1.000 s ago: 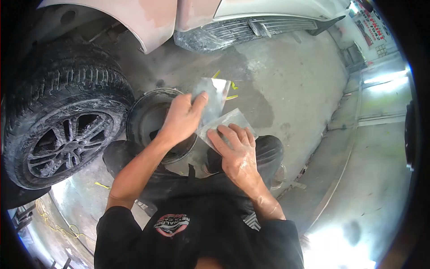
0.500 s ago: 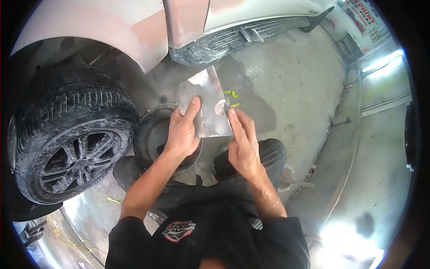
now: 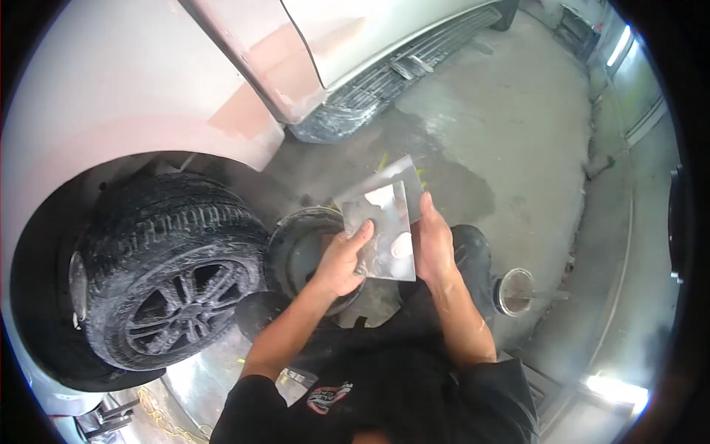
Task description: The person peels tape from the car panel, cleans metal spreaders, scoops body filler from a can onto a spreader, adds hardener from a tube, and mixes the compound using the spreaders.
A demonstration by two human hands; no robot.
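Observation:
My left hand [image 3: 344,260] grips a flat, shiny sheet [image 3: 379,244] by its left edge, thumb on top. White paste lies on the sheet in patches, near its top and at its lower right. Partly behind it is a second, greyish sheet [image 3: 407,183], tilted the other way. My right hand [image 3: 435,244] holds that second sheet at its right side, thumb pointing up; most of its fingers are hidden. Both sheets overlap above my lap.
A dusty black wheel [image 3: 181,296] stands at the left under the white and pink car body [image 3: 133,96]. Beside it is a black bucket [image 3: 285,255]. A wrapped side step [image 3: 384,85] runs across the top. A round can [image 3: 515,291] sits on the floor at the right.
The view has turned left toward the wheel and car. The sheets, spread apart earliest, now overlap. My right hand has moved from the paste-covered sheet's edge to the rear sheet's side.

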